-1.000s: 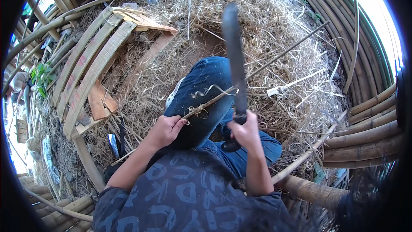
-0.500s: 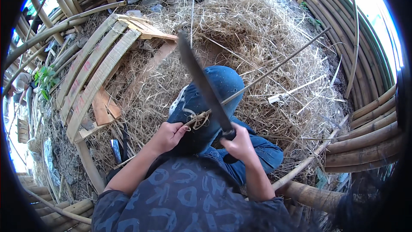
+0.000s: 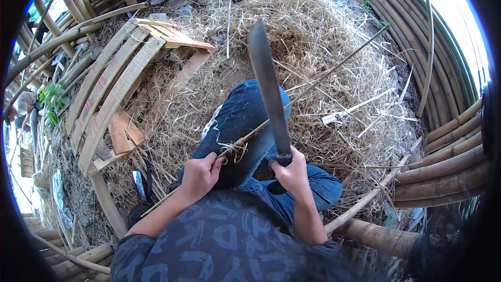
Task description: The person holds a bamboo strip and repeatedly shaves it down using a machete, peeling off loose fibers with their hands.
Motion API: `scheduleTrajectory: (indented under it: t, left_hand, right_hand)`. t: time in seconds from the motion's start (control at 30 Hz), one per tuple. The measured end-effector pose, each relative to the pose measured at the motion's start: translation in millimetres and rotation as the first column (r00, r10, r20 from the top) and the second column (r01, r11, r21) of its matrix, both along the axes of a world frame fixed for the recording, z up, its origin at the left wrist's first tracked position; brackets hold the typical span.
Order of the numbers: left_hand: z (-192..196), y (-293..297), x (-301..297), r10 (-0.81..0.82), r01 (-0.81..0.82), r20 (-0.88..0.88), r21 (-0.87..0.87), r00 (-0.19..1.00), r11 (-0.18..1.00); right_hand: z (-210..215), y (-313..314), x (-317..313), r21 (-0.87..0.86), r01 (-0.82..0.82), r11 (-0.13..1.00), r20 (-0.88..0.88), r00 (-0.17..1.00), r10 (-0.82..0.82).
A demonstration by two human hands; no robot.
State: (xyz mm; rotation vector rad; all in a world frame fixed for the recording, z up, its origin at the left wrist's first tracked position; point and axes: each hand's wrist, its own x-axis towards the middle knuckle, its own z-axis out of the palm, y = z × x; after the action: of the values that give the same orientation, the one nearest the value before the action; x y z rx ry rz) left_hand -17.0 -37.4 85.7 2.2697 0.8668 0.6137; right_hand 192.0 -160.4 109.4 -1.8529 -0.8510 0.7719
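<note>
Here, the person sits on a heap of straw with one knee up in blue jeans; the left hand is closed tight around a thin bamboo strip, gripping it near its lower end, just below a tuft of curled shavings; the strip runs up and to the right across the raised knee and out over the straw. The right hand is wrapped fully around the dark handle of a long machete; the blade points up and away, crossing over the strip above the knee; whether the edge touches the strip cannot be told.

Judgement on handling: the strip looks light, long and springy, likely to whip or flex if held only at one end; it probably splinters along the grain, so edges may be sharp; best held low, behind the blade, with the knee as a rest. The machete looks heavy toward the tip; a firm full-fist hold on the handle suits it.

Around: curved wooden slats lie to the left; stacked bamboo poles ring the right side; loose straw and stray splints crowd the strip's far end; the knee sits directly under the blade.
</note>
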Motion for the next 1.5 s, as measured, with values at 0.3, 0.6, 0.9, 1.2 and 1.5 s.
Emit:
scheduleTrajectory:
  t: [0.3,0.6,0.9,1.2,1.5]
  left_hand:
    - [-5,-2,1,-0.004,0.009,-0.051,0.092,0.999,0.996]
    - [-4,-3,7,0.009,-0.005,-0.038,0.103,0.999,0.995]
    - [-2,-1,6,0.007,-0.005,-0.033,0.074,0.999,0.997]
    - [-9,-1,4,0.014,-0.009,-0.046,0.107,0.999,0.994]
    - [-11,1,4,-0.008,0.011,-0.033,0.079,0.999,0.997]
  right_hand:
    - [4,7,-1,0.006,0.012,1.000,0.107,0.994,-0.012]
    - [10,10,19,-0.034,-0.023,0.999,0.156,0.987,0.029]
    - [2,12,6,-0.023,-0.016,1.000,-0.076,0.997,0.014]
    - [6,14,-6,0.017,0.016,1.000,-0.060,0.998,-0.015]
    - [-6,7,-14,-0.010,-0.104,0.995,-0.054,0.993,0.104]
